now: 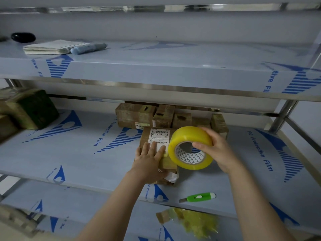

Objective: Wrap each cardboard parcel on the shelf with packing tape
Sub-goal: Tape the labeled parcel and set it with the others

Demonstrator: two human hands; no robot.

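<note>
Middle shelf [78,153]: my left hand [149,159] lies flat on a parcel [147,134], and my right hand [217,150] holds the tape roll [189,134] just right of it. More parcels [137,115] stand behind (others [31,108] far left). A knife [198,197] lies in front, near the edge.

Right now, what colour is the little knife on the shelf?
The knife is bright green, clearest in the head view.
</note>
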